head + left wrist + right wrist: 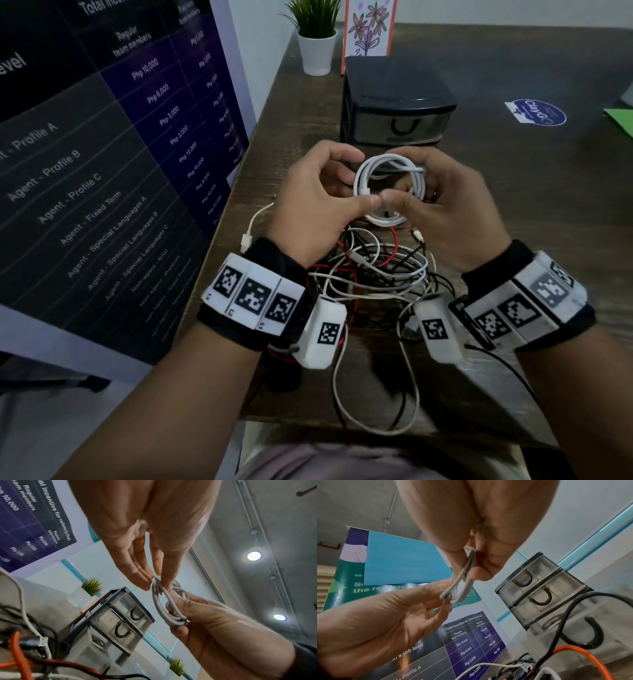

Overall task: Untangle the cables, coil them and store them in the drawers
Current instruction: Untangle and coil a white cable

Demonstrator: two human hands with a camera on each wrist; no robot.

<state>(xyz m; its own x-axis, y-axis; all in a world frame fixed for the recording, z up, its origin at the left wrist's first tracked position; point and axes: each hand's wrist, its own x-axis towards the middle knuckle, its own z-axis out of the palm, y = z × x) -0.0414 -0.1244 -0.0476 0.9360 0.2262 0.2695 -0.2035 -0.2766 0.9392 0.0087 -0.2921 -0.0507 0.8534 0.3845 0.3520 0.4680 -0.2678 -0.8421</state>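
Head view shows both hands raised over the dark wooden desk [513,205], holding one white cable coil [390,192] between them, just in front of the small grey drawer unit [397,102]. The left hand [318,202] pinches the near side of the coil between thumb and fingertips, and the right hand [445,209] has its fingers curled round the far side, thumb meeting the left thumb at the coil's lower rim. So one white cable looks freed and wound into several loops, close to finished, though I cannot tell whether its loose end is tucked or secured; a plug lies along the top of the coil. What is left is most of the job, by my reading: a tangled heap of cables [373,274], white, black and red-orange, lies on the desk under and behind the wrists, with one white loop trailing toward the desk's near edge. In the wrist views the drawers [539,592] all appear closed, and through their smoky fronts I cannot make out whether anything is stored inside. The head view shows only the top drawer; the hands cover those below it. How many separate cables the heap holds is hard to judge, since wrist cameras and forearms cover part of it. A potted plant [317,41] and a flower drawing [371,27] stand behind the unit.
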